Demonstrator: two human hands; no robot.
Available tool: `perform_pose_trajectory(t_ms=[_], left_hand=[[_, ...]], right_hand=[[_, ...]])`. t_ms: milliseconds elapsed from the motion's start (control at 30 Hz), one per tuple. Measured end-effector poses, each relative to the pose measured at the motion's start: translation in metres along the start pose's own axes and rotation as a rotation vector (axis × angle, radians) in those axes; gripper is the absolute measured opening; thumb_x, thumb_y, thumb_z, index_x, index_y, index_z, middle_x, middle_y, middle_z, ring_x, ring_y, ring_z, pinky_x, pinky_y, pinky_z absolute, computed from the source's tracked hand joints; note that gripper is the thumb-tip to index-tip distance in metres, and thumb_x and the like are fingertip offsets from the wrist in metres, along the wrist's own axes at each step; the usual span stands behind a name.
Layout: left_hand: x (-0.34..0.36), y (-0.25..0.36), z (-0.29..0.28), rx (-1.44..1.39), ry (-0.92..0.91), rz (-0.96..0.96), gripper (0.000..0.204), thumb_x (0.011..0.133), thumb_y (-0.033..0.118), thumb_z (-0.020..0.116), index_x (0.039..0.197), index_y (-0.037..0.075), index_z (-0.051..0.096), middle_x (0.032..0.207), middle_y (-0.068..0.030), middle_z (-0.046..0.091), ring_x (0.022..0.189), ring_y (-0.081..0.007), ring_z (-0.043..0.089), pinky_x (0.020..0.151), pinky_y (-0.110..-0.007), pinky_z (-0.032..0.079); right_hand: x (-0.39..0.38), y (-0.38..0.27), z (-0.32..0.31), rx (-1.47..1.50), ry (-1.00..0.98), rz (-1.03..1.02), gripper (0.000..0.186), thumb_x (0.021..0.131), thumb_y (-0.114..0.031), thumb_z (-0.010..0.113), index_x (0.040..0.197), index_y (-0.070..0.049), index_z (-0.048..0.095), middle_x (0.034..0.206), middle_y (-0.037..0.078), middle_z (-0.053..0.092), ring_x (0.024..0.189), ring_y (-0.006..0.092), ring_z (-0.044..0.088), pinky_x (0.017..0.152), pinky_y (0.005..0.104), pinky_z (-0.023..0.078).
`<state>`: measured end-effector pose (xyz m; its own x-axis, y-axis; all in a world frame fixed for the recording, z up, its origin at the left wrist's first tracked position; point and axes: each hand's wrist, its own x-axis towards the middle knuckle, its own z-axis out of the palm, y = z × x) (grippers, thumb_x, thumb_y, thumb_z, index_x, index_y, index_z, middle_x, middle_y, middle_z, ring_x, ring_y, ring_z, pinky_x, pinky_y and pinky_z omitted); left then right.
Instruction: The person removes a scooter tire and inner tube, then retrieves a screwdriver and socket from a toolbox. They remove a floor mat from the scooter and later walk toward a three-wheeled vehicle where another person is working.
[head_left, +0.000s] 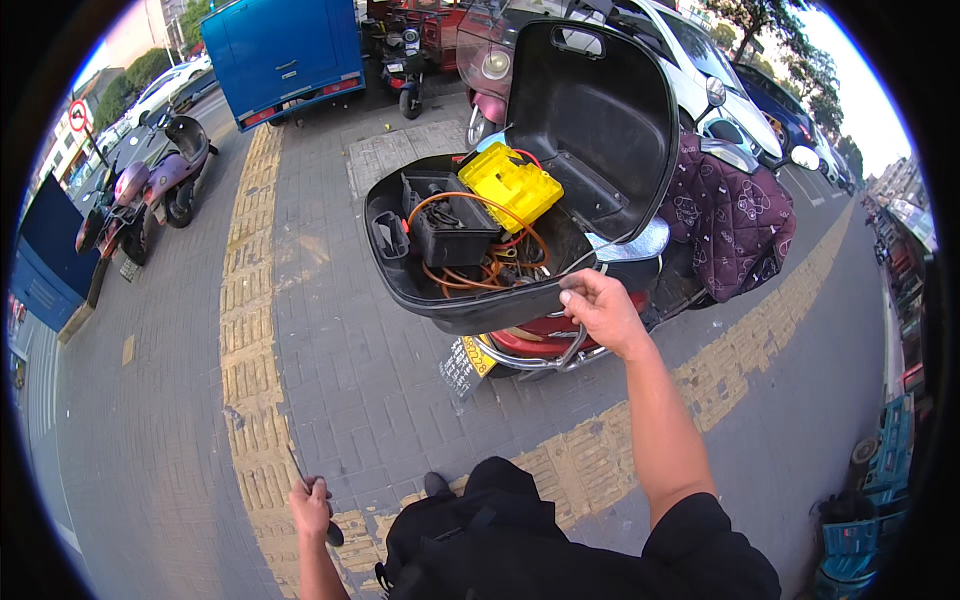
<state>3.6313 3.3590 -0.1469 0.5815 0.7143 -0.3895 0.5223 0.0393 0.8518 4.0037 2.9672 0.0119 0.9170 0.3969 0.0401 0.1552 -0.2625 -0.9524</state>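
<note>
Black top box (480, 318), mounted over rear of red scooter (530, 338), lid (600, 120) tipped back along right edge. Inside: yellow case (512, 188) angled up near far edge; black bin (455, 247) toward left edge, dark bits inside; orange cable (492, 272) looped over bin and coiled toward near edge, mixed with small metal parts too cluttered to name. At near right corner of box: right hand (603, 310), thumb and fingertips nearly together; can't tell if gripping rim or something thin. Well apart from box, low over paving (350, 420): left hand (312, 505), curled closed around thin-shafted tool (294, 463), shaft pointing up and away, dark end below fist. Beyond box: purple patterned cover (735, 220) over scooter front. Farther out: yellow tactile strip (250, 330) along paving, parked purple scooter (160, 185) at left, blue box-bodied vehicle (285, 65) at far side.
</note>
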Motion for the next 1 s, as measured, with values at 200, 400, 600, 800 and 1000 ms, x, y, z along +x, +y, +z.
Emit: perform_pose_trajectory(t_ms=[200, 400, 600, 800, 1000], left_hand=[[0.142, 0.179, 0.009, 0.021, -0.143, 0.312, 0.019, 0.095, 0.014, 0.058, 0.105, -0.002, 0.061, 0.069, -0.0013, 0.055, 0.049, -0.0057, 0.045, 0.043, -0.023, 0.037], [0.238, 0.278, 0.042, 0.078, -0.283, 0.398, 0.018, 0.095, 0.010, 0.057, 0.107, -0.002, 0.060, 0.071, -0.0018, 0.056, 0.049, -0.0042, 0.045, 0.045, -0.020, 0.037], [0.324, 0.363, 0.111, 0.152, -0.497, 0.468, 0.017, 0.093, 0.010, 0.058, 0.106, 0.000, 0.062, 0.072, -0.0005, 0.056, 0.052, -0.0040, 0.045, 0.046, -0.020, 0.035], [0.397, 0.432, 0.204, 0.291, -0.753, 0.639, 0.020, 0.089, 0.013, 0.062, 0.102, -0.003, 0.063, 0.069, 0.0002, 0.056, 0.055, -0.0061, 0.046, 0.049, -0.024, 0.038], [0.450, 0.480, 0.287, 0.502, -0.950, 0.919, 0.024, 0.085, 0.017, 0.066, 0.098, -0.003, 0.064, 0.065, -0.0077, 0.056, 0.060, -0.0139, 0.052, 0.059, -0.032, 0.046]], right_hand=[[0.105, -0.027, 0.013, -0.269, 0.073, -0.054, 0.015, 0.092, -0.007, 0.063, 0.104, 0.002, 0.063, 0.083, 0.001, 0.064, 0.071, 0.0071, 0.059, 0.064, 0.0233, 0.050], [0.171, -0.006, 0.021, -0.309, 0.077, 0.067, 0.020, 0.089, -0.014, 0.065, 0.097, 0.004, 0.068, 0.078, 0.010, 0.069, 0.070, 0.0143, 0.066, 0.067, 0.0297, 0.052], [0.213, -0.020, 0.018, -0.331, 0.281, 0.253, 0.021, 0.089, -0.015, 0.067, 0.097, 0.004, 0.068, 0.081, 0.012, 0.070, 0.070, 0.0150, 0.066, 0.066, 0.0295, 0.052], [0.242, -0.029, 0.066, -0.379, 0.145, 0.214, 0.018, 0.087, -0.013, 0.067, 0.097, 0.002, 0.068, 0.083, 0.014, 0.071, 0.076, 0.0208, 0.068, 0.073, 0.0319, 0.053], [0.256, -0.045, 0.132, -0.479, -0.353, 0.484, 0.016, 0.082, -0.014, 0.061, 0.092, -0.003, 0.068, 0.081, 0.019, 0.068, 0.079, 0.0367, 0.066, 0.073, 0.0432, 0.052]])
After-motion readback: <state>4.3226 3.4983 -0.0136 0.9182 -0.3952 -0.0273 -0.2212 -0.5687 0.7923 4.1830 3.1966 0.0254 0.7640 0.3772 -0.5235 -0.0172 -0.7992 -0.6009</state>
